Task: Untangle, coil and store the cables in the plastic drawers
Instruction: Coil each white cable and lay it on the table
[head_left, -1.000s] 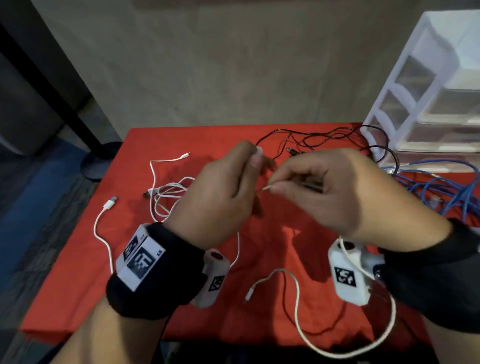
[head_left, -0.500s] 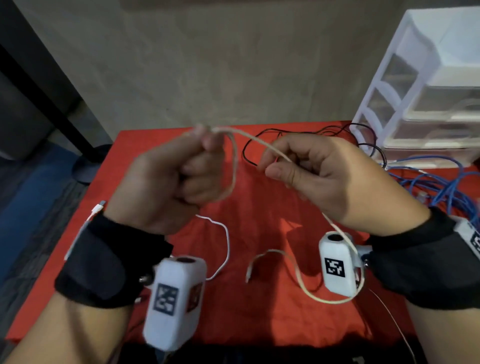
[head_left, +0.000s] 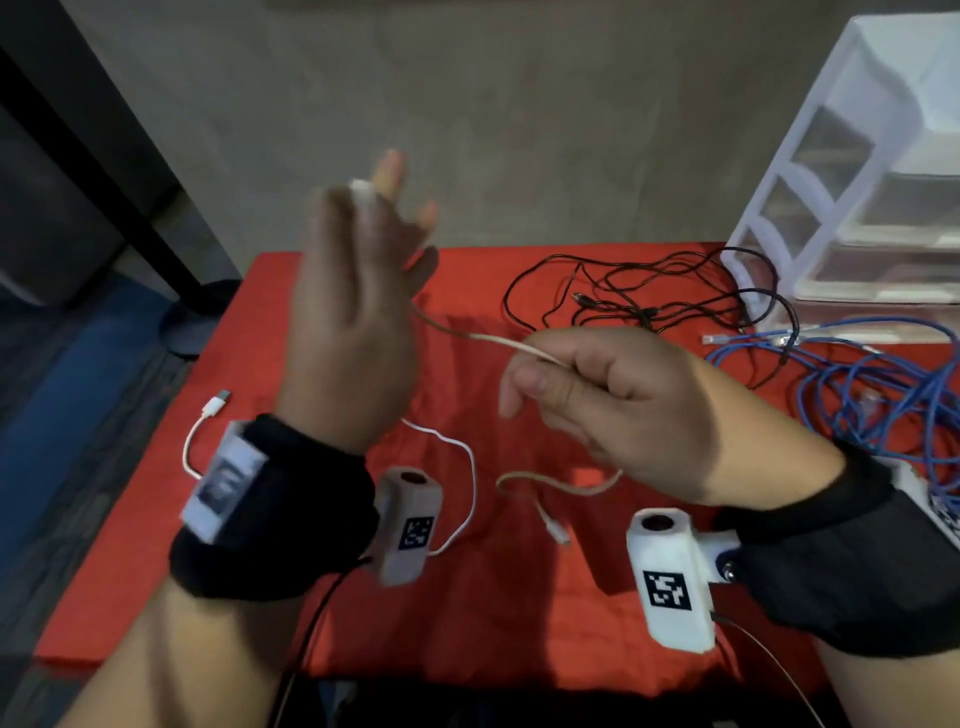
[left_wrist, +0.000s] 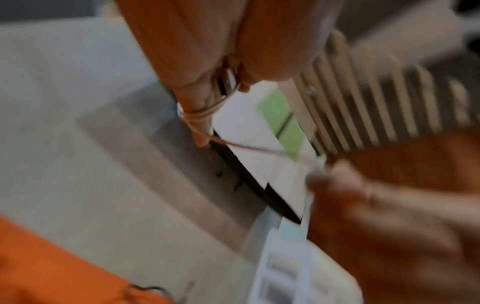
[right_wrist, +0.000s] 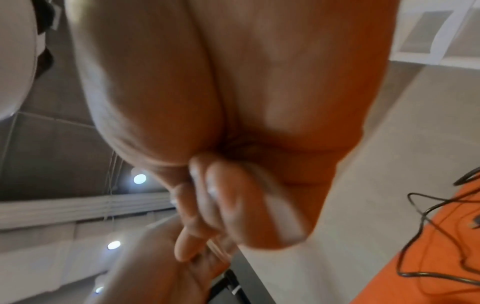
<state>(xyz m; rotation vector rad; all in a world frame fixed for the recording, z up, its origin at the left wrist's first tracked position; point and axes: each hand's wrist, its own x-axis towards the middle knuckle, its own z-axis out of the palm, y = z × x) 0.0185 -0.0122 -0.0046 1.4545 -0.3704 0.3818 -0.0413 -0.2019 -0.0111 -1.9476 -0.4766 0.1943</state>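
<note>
A beige cable (head_left: 483, 340) stretches in the air between my two hands above the red table (head_left: 519, 613). My left hand (head_left: 374, 208) is raised with fingers pointing up. In the left wrist view the left hand (left_wrist: 228, 82) pinches the cable's metal plug, and turns of the beige cable (left_wrist: 200, 115) wrap round a finger. My right hand (head_left: 545, 374) pinches the cable lower down, to the right. Below it the cable sags to the cloth, and its free plug (head_left: 558, 535) lies there. The plastic drawers (head_left: 857, 182) stand at the back right.
A white cable (head_left: 470, 467) lies on the cloth under my left wrist. A tangle of black cable (head_left: 649, 296) lies at the back centre. Several blue cables (head_left: 857, 384) are piled in front of the drawers. The table's left edge (head_left: 156, 467) drops to the floor.
My left hand has risen and turned, its fingers now pointing up with the cable wound round them. My right hand has dropped a little, still pinching the cable.
</note>
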